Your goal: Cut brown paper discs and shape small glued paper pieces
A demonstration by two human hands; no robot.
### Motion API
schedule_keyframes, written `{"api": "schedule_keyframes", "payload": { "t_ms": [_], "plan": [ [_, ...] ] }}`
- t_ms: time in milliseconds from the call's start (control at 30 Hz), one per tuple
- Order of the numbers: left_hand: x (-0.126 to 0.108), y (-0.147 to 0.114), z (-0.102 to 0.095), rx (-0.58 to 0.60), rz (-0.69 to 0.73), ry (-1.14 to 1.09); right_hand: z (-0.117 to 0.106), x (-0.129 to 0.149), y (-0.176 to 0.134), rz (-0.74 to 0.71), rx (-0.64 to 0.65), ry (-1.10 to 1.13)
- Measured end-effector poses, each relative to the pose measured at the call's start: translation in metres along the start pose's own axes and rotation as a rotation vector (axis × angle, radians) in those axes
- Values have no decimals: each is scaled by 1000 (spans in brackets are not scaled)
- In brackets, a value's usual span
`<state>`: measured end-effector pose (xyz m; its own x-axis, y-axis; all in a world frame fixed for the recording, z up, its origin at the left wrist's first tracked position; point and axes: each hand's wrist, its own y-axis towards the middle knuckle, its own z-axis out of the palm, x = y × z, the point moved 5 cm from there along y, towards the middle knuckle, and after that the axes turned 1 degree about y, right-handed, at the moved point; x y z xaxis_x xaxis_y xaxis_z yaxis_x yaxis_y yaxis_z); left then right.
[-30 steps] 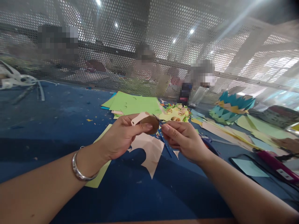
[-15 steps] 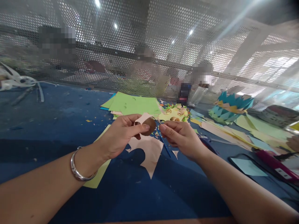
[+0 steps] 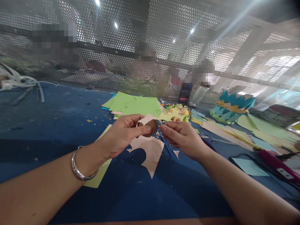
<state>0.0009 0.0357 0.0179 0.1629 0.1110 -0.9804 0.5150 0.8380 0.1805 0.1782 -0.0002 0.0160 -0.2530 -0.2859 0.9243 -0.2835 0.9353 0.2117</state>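
The left hand [image 3: 122, 136] is pinching a small curled paper piece [image 3: 150, 125], pale pink outside and brown within, thumb lying along the underside and forefinger curling over the top. The piece is sitting right at the fingertips, held up off the table. Just to the right of it, the right hand [image 3: 184, 137] is closing thumb and forefinger around a thin blue stick [image 3: 164, 140], whose upper end is touching the curl and whose lower end is slanting down past the knuckles. Directly beneath both sets of fingers, a larger pink sheet with cut-out edges [image 3: 151, 153] is lying flat on the blue table [image 3: 58, 125]. Under the left wrist, where a silver bangle [image 3: 79, 170] is sitting, a yellow-green strip [image 3: 99, 175] is poking out. Beyond the fingertips, a stack of green sheets [image 3: 136, 104] is resting, with a cluster of small paper flowers [image 3: 177, 113] beside it. Farther right of the right hand, a teal spiky paper crown [image 3: 232, 107] is standing.
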Motion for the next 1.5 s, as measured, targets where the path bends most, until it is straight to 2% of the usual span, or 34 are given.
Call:
{"api": "schedule_keyframes", "payload": {
  "t_ms": [333, 533, 667, 833, 967, 1167, 1400, 1500],
  "plan": [
    [-1, 1, -3, -17, 24, -45, -2, 0, 1, 7, -4, -7],
    [1, 1, 1, 21, -32, -132, -2, 2, 1, -18, 11, -76],
    [1, 1, 2, 6, -36, -177, -3, 7, 1, -34, 27, -132],
    [6, 1, 1, -1, -99, -155, -3, 9, 1, -46, 38, -179],
    [3, 2, -4, 9, -53, -151, -5, 6, 2, -26, 14, -171],
    [3, 4, -16, -77, -36, -23, -6, 2, 2, -7, -3, -124],
    [4, 4, -4, 3, -64, -132, -3, 7, 0, -33, 14, -149],
    [7, 4, -3, -4, -100, -129, -3, 9, 0, -45, 24, -139]
  ]
}}
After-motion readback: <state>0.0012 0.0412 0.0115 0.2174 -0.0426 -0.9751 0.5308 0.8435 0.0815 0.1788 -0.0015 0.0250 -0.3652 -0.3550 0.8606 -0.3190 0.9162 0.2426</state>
